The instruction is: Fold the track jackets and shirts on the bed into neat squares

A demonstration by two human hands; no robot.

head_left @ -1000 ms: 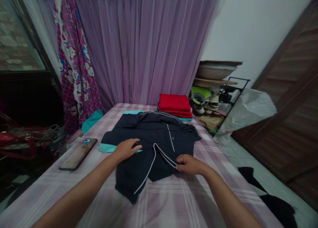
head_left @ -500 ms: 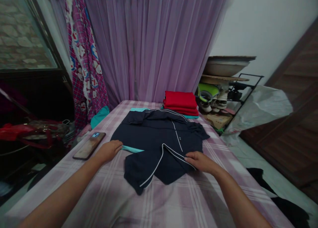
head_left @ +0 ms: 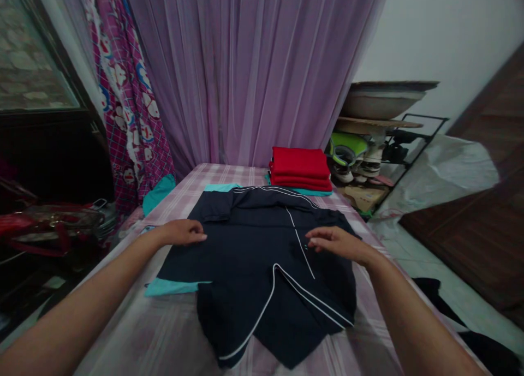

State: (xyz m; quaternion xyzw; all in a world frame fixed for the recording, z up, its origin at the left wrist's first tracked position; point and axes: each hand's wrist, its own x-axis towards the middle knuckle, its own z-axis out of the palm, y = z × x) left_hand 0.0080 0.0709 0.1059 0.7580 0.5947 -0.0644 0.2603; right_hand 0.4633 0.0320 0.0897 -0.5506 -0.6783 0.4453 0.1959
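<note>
the dark shirt (head_left: 245, 250) lies spread mid-frame on plaid cloth (head_left: 164, 335). the left hand (head_left: 184, 232) and right hand (head_left: 335, 242), loosely half-curled, seem to grip nothing. looks like straightening; a next fold would call for pinching an edge.

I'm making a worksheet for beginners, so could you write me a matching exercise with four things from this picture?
Column one:
1. dark garment
2. folded stack
3. plain curtain
4. right hand

Column two:
A. purple and hanging
B. fingertips near a white line
C. spread out
D. red

Right pairs: 1-C, 2-D, 3-A, 4-B
</note>
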